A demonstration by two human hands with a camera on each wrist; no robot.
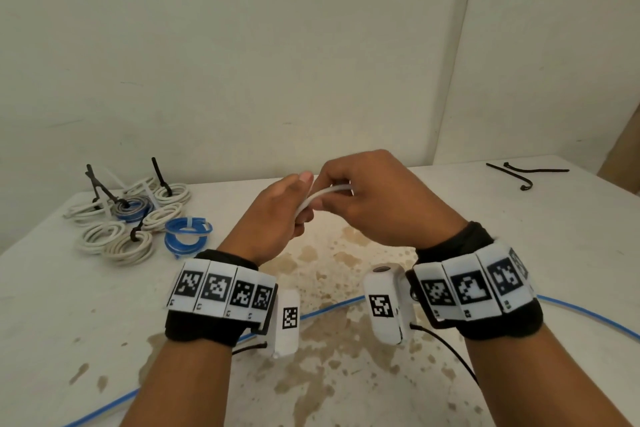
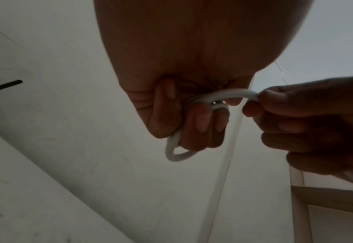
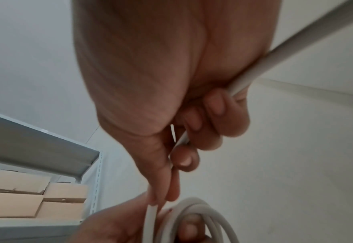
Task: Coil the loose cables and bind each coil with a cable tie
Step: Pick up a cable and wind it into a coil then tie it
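The head view looks down and forward over the desk (image 1: 450, 218); each wrist view sits close under its palm, facing upward — all three share the white cable (image 1: 320, 196) between the hands.

In the head view, the right hand (image 1: 374, 198) covers most of the white cable (image 1: 317, 198); only a short arc shows between both hands. The left hand (image 1: 277, 215) hides its grip on the coil. The blue cable (image 1: 332, 305) on the worktop (image 1: 519, 218) passes behind both wristbands and runs off the frame edges. In the right wrist view, the coil (image 3: 202, 218) is cut by the bottom edge and blurred. The black cable ties (image 1: 526, 174) are too small to detail.
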